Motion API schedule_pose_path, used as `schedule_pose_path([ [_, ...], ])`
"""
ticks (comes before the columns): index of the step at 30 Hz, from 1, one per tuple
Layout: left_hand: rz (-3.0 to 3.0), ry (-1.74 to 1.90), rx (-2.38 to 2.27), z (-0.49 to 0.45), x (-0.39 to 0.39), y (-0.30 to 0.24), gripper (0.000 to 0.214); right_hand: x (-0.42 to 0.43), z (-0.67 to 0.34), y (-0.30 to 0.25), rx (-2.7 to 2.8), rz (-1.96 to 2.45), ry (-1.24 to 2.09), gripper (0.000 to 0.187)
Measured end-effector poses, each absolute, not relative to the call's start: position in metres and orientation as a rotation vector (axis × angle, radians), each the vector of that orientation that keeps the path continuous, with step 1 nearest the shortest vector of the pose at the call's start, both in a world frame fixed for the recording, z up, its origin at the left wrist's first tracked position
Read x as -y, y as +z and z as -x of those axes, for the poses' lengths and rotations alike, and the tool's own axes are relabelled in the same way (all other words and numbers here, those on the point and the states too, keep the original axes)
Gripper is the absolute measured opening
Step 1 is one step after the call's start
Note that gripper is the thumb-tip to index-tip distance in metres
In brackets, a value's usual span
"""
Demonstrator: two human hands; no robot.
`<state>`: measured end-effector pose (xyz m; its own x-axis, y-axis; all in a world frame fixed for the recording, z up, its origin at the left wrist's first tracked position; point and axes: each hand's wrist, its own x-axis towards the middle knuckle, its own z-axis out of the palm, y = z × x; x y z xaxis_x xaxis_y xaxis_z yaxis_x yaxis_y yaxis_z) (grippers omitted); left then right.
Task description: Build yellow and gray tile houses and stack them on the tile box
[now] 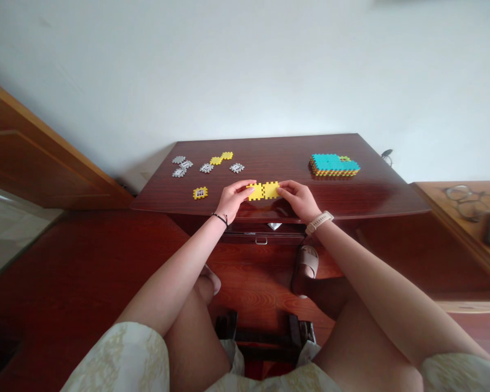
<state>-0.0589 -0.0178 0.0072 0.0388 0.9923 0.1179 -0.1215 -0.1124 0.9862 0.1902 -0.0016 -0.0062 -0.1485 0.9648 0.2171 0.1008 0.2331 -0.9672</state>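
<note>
Two yellow toothed tiles (263,190) lie joined side by side near the front edge of a dark wooden table (351,190). My left hand (232,198) pinches the left tile with fingers closed on its edge. The right tile is pinched the same way by my right hand (298,198), which wears a watch at the wrist. A single yellow tile with a window (200,193) sits just left of my left hand.
Several grey tiles (182,165) and two linked yellow tiles (221,158) lie at the back left. A stack of teal, orange and green tiles (334,165) stands at the back right. Glasses (463,197) rest on a side shelf at right. A door (32,158) is at left.
</note>
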Motion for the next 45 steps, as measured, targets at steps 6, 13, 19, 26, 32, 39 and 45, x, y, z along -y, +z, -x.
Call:
schedule_pose_path([
  [6, -1.253, 1.326, -1.051, 0.059, 0.019, 0.008, 0.043, 0.002, -0.19, -0.006, 1.493, 1.046, 1.091, 0.055],
  [13, -1.264, 1.342, -1.087, 0.056, 0.02, 0.009, 0.042, 0.003, -0.19, -0.005, 1.503, 1.045, 1.078, 0.055],
  [19, -1.271, 1.333, -1.084, 0.055, 0.019, 0.007, 0.041, 0.007, -0.192, -0.002, 1.515, 1.022, 1.102, 0.058],
  [26, -1.406, 1.319, -1.089, 0.051, 0.018, 0.003, 0.037, 0.012, -0.186, 0.001, 1.574, 0.983, 1.113, 0.055],
  [32, -1.553, 1.285, -1.141, 0.049, 0.019, 0.009, 0.033, 0.012, -0.184, 0.001, 1.58, 0.967, 1.115, 0.052],
  [39, -1.504, 1.306, -1.174, 0.044, 0.016, 0.002, 0.034, 0.011, -0.185, 0.0, 1.57, 0.972, 1.107, 0.052],
  [45, -1.514, 1.316, -1.154, 0.046, 0.014, 0.004, 0.027, 0.012, -0.185, 0.002, 1.593, 0.951, 1.09, 0.05],
])
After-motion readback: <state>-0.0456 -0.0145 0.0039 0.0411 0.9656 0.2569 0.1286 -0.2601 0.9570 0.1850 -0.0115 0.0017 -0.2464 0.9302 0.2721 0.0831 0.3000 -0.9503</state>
